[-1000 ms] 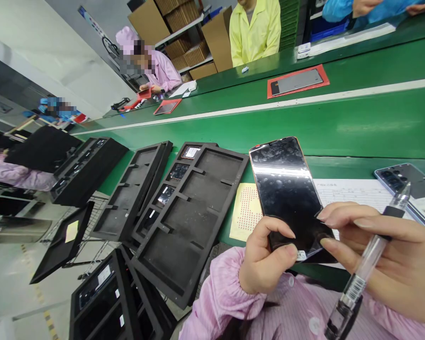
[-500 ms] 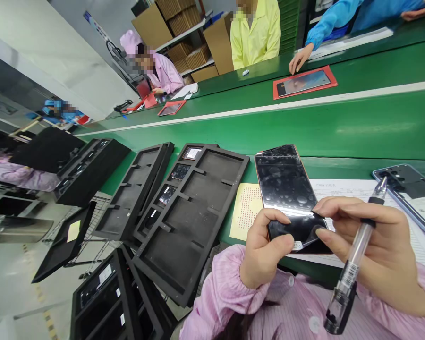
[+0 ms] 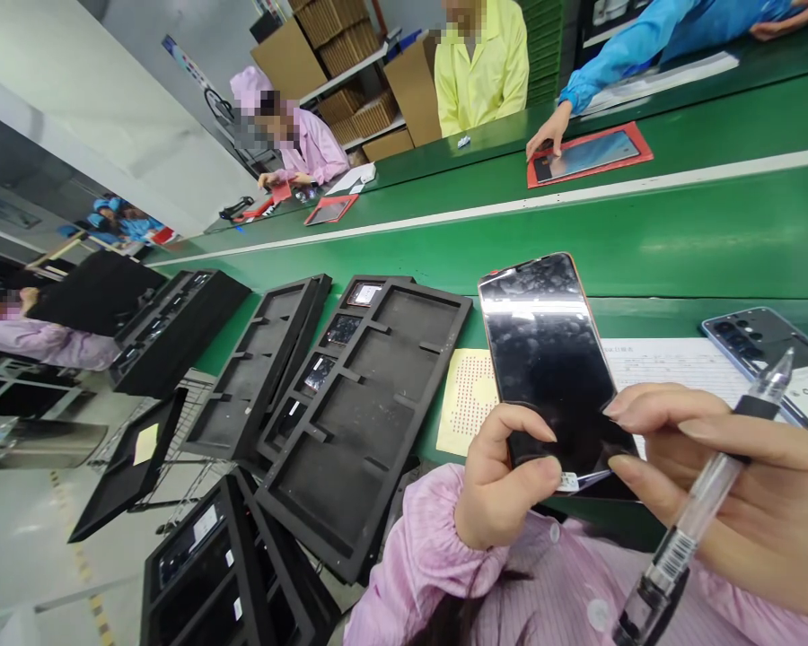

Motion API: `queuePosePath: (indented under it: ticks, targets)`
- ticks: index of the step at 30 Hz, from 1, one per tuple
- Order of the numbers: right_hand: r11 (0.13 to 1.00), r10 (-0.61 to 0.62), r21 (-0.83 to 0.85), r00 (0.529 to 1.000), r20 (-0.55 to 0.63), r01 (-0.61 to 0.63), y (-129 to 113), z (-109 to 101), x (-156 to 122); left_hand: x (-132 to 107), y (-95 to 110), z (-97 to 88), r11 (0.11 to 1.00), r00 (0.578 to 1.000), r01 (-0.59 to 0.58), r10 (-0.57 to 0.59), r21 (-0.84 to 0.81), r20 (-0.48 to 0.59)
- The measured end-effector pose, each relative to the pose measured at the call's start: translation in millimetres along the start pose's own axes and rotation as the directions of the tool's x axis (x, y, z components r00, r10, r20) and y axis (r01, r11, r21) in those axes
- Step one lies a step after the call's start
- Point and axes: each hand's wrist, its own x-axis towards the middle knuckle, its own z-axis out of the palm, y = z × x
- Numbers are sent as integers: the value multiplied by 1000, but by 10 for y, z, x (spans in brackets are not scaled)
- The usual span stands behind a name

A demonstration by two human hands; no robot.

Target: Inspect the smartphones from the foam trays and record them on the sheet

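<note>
My left hand (image 3: 502, 480) grips the lower left corner of a smartphone (image 3: 545, 345), thumb on the front near a small white label (image 3: 568, 482). The phone is tilted face up, with a dark screen, smudges and reflections on its upper half and an orange edge. My right hand (image 3: 747, 493) carries a capped-end clear pen (image 3: 690, 516) across its fingers, tip pointing up and right. Its thumb and forefinger are at the phone's lower right edge. Whether they pinch a film there I cannot tell. A blue-edged phone (image 3: 747, 336) lies back up on the right.
Printed paper (image 3: 673, 359) lies under the hands, beside a yellow dotted card (image 3: 463, 395). Black foam trays (image 3: 377, 404) are stacked on the left, some with phones. Across the green bench (image 3: 444, 238), a blue-sleeved co-worker's hand (image 3: 552, 135) touches a phone on a red mat (image 3: 639, 144).
The phone has tilted up slightly, and the bubble-like marks on its screen look different. My right hand and pen have moved a little to the right. The co-worker's blue-sleeved hand has shifted left.
</note>
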Motion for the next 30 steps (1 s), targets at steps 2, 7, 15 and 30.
queuePosePath:
  ticks: [2,7,15,30]
  targets:
    - [1000,-20,19,1000,11,20,-10,-5,16,-8,7,1,999,1000,-15,15,36,7]
    - [999,-17,33,1000,16,16,-8,7,42,-20,6,-8,996,999,-37,36,82,4]
    - [999,18,34,1000,1,-18,50,4,3,7,19,6,999,999,13,-12,45,-30]
    - [987,158,18,983,-94,-157,101,6,31,80,85,43,998,998,59,-58,-26,31]
